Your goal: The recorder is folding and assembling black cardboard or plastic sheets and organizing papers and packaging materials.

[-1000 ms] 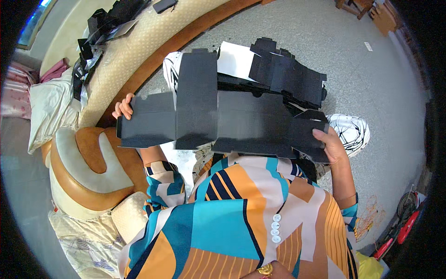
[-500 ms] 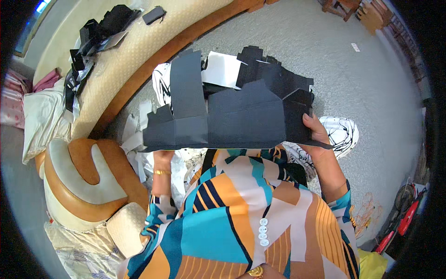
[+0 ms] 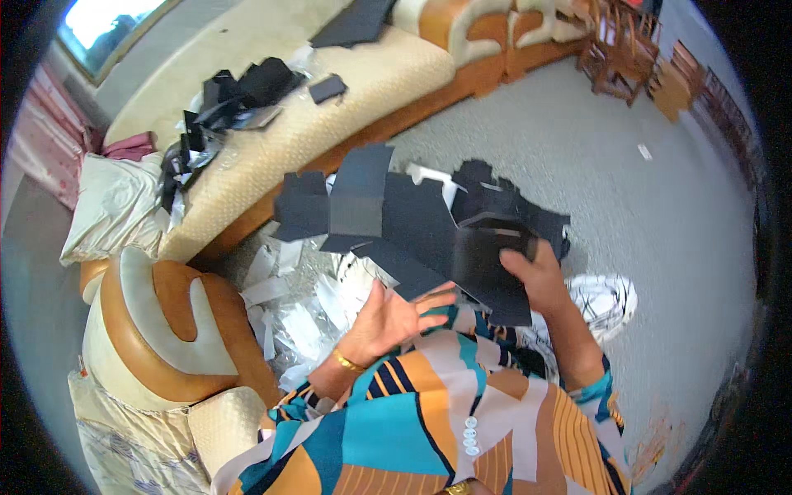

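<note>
In front of me an unfolded black cardboard box (image 3: 417,206) with several flaps and tabs is held up in the air. My right hand (image 3: 543,276) grips it at its right end, thumb on top of the panel. Below its lower edge is my left hand (image 3: 386,320), open, palm up with fingers spread and holding nothing. A white piece (image 3: 437,180) shows behind the cardboard's far edge; I cannot tell what it is. White fabric with black lines (image 3: 606,305) lies beyond my right wrist.
Clear plastic and white paper scraps (image 3: 301,330) lie on the floor at left. A cream sofa (image 3: 330,124) carries black cardboard pieces (image 3: 247,91) and a small dark box (image 3: 328,89). A curved armrest (image 3: 165,330) stands close left. Wooden chairs (image 3: 619,49) are far right.
My left hand has let go of the cardboard's lower edge and opened below it. The cardboard has tilted, its right end turned down toward me in my right hand. The view has shifted.
</note>
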Demonstrator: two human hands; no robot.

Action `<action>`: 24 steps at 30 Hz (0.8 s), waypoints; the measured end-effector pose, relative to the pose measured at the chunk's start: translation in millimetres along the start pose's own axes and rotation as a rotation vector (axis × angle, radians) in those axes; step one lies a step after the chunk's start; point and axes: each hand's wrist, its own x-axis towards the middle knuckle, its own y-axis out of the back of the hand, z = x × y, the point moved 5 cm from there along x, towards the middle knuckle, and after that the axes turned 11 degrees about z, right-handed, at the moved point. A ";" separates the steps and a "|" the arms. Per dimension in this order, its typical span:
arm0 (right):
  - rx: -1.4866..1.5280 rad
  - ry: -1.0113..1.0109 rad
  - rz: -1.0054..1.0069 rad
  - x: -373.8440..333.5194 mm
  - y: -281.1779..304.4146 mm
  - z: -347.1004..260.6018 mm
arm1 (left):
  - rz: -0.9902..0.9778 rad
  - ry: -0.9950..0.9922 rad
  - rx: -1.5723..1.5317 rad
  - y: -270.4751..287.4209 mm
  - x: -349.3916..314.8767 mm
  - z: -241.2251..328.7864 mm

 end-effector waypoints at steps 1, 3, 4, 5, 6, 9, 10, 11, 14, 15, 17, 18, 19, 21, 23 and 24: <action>-0.057 0.046 0.029 -2.2 1.0 -2.5 | 0.097 -0.020 -0.195 0.7 6.5 3.7; -0.174 0.066 0.038 -4.4 9.7 1.3 | 0.139 0.050 -0.270 3.7 17.3 3.6; -0.199 0.073 0.033 -7.4 12.1 3.3 | 0.227 0.092 -0.248 10.1 21.9 -1.3; -0.223 0.080 0.028 -9.2 12.0 5.4 | 0.317 0.135 -0.229 16.8 26.6 -6.7; -0.219 0.089 0.016 -11.7 10.6 9.3 | 0.316 0.119 -0.226 18.8 31.1 -9.3; -0.057 0.057 0.090 -11.8 9.5 21.4 | 0.404 0.098 -0.169 25.9 39.2 -16.0; -0.011 0.029 0.206 -11.2 12.5 24.2 | 0.405 0.100 -0.130 25.7 41.0 -16.4; 0.033 -0.002 0.323 -11.2 16.3 26.9 | 0.406 0.105 -0.092 25.8 42.3 -17.9; 0.207 -0.185 0.376 -3.0 19.7 36.0 | 0.390 0.089 -0.046 33.2 47.2 -16.9; 0.270 -0.276 0.405 -2.3 21.5 41.7 | 0.362 0.113 -0.041 34.5 48.0 -18.7; 0.294 -0.343 0.411 1.8 24.1 47.0 | 0.374 0.134 -0.062 28.3 44.3 -16.0; 0.436 -0.395 0.272 5.3 17.1 53.1 | 0.348 0.066 0.000 26.0 42.5 -12.6; 0.572 -0.443 0.143 4.9 10.6 55.6 | 0.323 0.022 0.035 26.8 42.5 -10.0; 0.737 -0.531 0.199 0.4 -4.6 64.0 | 0.351 -0.041 0.026 30.8 40.2 -8.3; 0.878 -0.609 0.198 -7.0 -28.1 62.1 | 0.284 -0.065 -0.008 31.6 37.6 -10.8; 1.029 -0.678 0.170 -9.0 -36.4 61.2 | 0.222 -0.113 -0.032 30.1 36.3 -7.0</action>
